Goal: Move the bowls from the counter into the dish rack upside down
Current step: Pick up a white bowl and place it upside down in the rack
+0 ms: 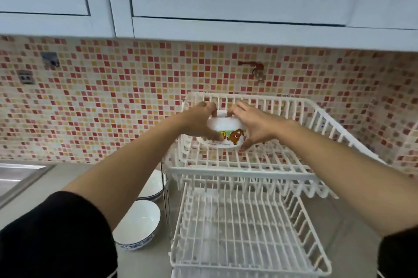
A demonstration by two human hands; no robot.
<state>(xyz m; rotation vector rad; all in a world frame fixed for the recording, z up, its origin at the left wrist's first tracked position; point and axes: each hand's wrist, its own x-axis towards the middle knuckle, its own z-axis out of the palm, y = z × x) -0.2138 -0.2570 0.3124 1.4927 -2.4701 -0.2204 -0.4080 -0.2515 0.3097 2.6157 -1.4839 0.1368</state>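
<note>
Over the upper tier of the white wire two-tier dish rack (246,171), both hands grip a small white ceramic bowl with cartoon bear print (226,131), upside down.

The left hand (199,122) clasps the bowl's left side and the right hand (251,123) its right, fingers over its base, thumbs near the rim. It sits at the tier's far left; contact with the wires is unclear. Two white blue-rimmed bowls (138,224) rest upright on the grey tabletop (67,178), near left of the rack.
</note>
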